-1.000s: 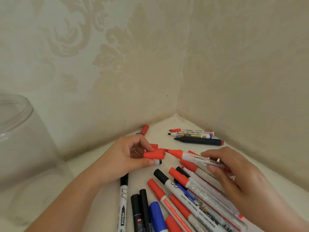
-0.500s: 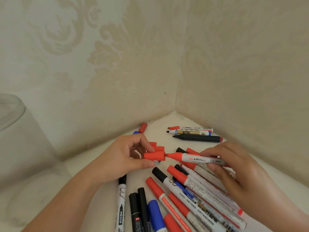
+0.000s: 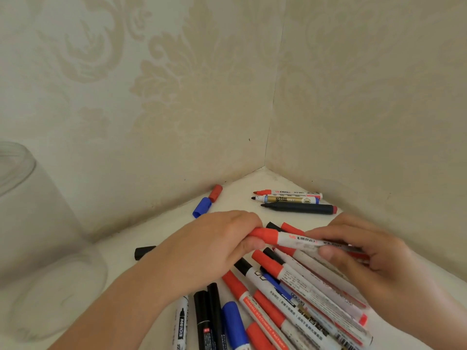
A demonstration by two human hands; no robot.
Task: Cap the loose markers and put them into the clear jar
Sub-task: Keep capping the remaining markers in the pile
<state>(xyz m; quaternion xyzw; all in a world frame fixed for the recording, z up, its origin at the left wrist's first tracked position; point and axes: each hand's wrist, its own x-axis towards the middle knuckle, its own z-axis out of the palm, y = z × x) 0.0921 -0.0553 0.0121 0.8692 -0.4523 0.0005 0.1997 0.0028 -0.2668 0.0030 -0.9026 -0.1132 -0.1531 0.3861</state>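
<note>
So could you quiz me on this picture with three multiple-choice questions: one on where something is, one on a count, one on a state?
1. Where is the clear jar?
A. far left
B. back corner
C. far right

2. How many uncapped markers lie near the back corner?
A. one
B. three
C. five

3. The red cap at the left hand is:
A. lying loose
B. on the marker that the right hand holds
C. inside the jar

Answers: 1 A, it stands at the left edge. 2 B, three bare tips show. 3 B, cap and barrel meet.
</note>
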